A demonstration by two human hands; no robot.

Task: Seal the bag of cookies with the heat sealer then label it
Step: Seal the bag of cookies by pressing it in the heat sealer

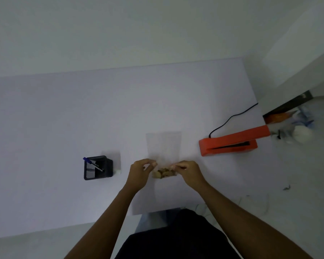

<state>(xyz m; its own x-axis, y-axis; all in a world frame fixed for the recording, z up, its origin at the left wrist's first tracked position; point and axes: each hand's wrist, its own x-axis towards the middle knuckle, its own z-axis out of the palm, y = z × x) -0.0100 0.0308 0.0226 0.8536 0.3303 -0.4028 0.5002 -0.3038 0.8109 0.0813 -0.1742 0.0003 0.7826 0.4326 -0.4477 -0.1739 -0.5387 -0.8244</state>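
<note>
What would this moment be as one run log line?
left hand pinches bag | right hand pinches bag | cookies inside | sealer open, untouched

bag of cookies (164, 146) mid-table (64, 118), pen holder (97, 168) left, heat sealer (230, 143) right
</note>
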